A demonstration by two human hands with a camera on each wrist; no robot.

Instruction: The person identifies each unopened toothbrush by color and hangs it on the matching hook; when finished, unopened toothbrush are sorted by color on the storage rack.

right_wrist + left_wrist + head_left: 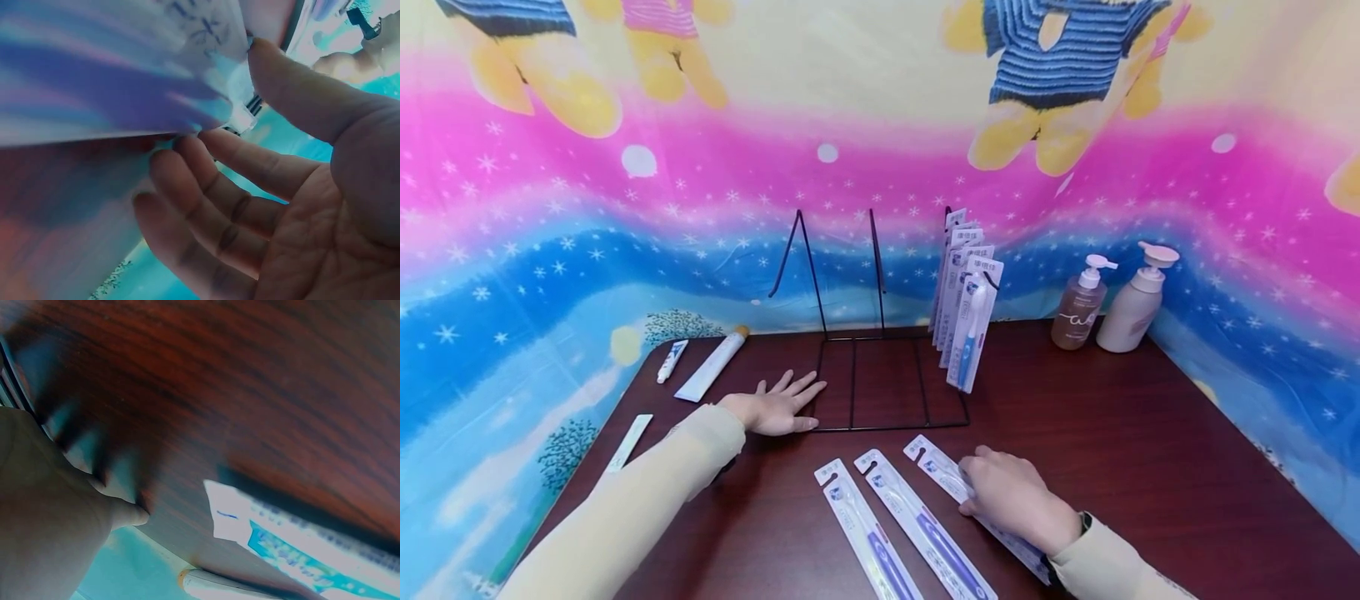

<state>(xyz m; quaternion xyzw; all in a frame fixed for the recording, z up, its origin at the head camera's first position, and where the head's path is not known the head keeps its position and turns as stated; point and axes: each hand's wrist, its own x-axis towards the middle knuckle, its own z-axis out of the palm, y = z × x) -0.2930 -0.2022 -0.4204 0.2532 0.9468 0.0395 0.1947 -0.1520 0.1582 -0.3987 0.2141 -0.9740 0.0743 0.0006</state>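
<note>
At the wire rack's (891, 428) left edge my left hand (775, 408) lies spread — near its front-right corner my right hand (1013, 496) pinches a packaged toothbrush (942, 468).

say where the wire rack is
Head view: the wire rack stands at the back centre of the table, with the left hand at its left edge.

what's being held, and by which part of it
The right hand pinches the rightmost unhung toothbrush pack by its long edges, near its middle; the left hand holds nothing.
</note>
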